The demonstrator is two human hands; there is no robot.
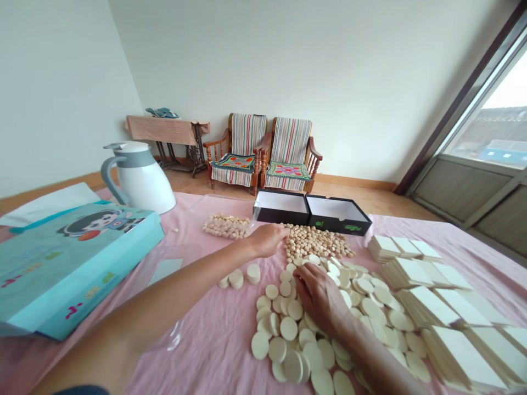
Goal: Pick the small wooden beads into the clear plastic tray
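My left hand (269,240) reaches to the left edge of a heap of small wooden beads (317,241). Its fingers are drawn together at the beads, and what they hold, if anything, is hidden. Over a wide pile of thin round wooden discs (289,328) lies my right hand (319,293), palm down with curled fingers. Its fingertips touch the discs at the pile's upper left, and I cannot make out what is between them. A few short stacks of discs (253,273) stand apart, left of the pile. Beyond my left forearm, more beads (226,226) fill a clear plastic tray.
A black box with two white compartments (335,209) stands behind the beads. Stacks of pale rectangular cards (440,304) line the right side. On the left are a turquoise box (78,258), a white-grey jug (144,178) and clear plastic packaging (175,334) on the pink cloth (214,340).
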